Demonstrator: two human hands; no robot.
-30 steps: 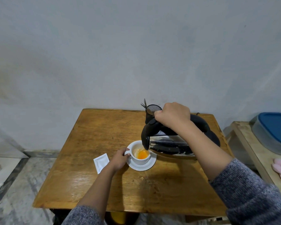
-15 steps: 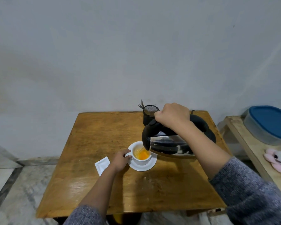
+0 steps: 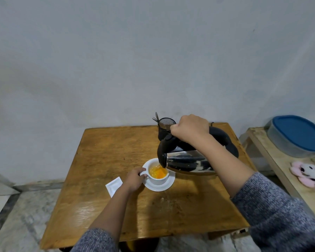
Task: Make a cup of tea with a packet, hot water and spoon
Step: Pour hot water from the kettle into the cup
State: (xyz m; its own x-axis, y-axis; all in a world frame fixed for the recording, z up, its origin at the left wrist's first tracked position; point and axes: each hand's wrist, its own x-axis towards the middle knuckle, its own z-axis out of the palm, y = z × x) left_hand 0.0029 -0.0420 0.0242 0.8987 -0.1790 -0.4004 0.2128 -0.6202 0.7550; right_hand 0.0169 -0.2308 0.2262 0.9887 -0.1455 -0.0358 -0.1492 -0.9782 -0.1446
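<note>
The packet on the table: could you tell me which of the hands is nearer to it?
Left. The left hand holds the cup handle just right of the packet; the right hand grips the kettle, farther away.

A black mesh cup-shaped holder [image 3: 164, 128] stands at the far edge of the brown wooden worktop [image 3: 105, 153], dark utensil handles poking out (which kind is unclear). On a pale wooden side bench [image 3: 287, 182] to the right sit a clear container with a blue lid [image 3: 296, 135] and, nearer, a pink plush toy [image 3: 306, 174]. Grey marbled floor [image 3: 16, 219] spreads at near left.
</note>
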